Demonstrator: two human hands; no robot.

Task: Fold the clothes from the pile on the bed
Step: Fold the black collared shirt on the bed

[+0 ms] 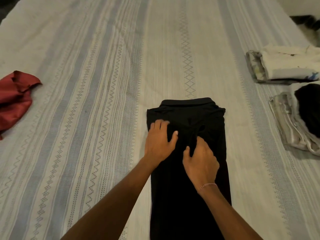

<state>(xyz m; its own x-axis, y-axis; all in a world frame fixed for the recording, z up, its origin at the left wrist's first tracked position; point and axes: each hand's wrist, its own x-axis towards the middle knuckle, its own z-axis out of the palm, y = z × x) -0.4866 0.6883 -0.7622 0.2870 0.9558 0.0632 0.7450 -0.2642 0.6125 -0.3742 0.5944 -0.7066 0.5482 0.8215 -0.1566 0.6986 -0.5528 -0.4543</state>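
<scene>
Black shirt point(187, 170): lies flat on the bed near the middle of the view, running as a long narrow strip from the bottom edge up to its collar at the far end; both hands rest on its upper half.
Left hand point(160, 141): palm down on the left side of the shirt just below the collar, fingers straight and spread, thumb pointing toward the other hand; it presses the cloth and holds nothing.
Right hand point(200, 161): just beside the left hand, on the middle of the shirt; its thumb and fingers are curled and pinch a raised fold of the black cloth.
Look of the shirt: plain black, sides folded in so the edges run nearly straight; collar flat at the top; a small bunched ridge stands where the right hand grips it.
Bed point(86, 118): covered by a pale sheet with grey-blue woven stripes and zigzag and diamond bands.
Red garment point(14, 99): crumpled at the left edge, well apart from the shirt.
Folded stacks point(284, 68): light and dark clothes piled at the right edge.
Bracelet point(207, 185): thin chain on the right wrist.
</scene>
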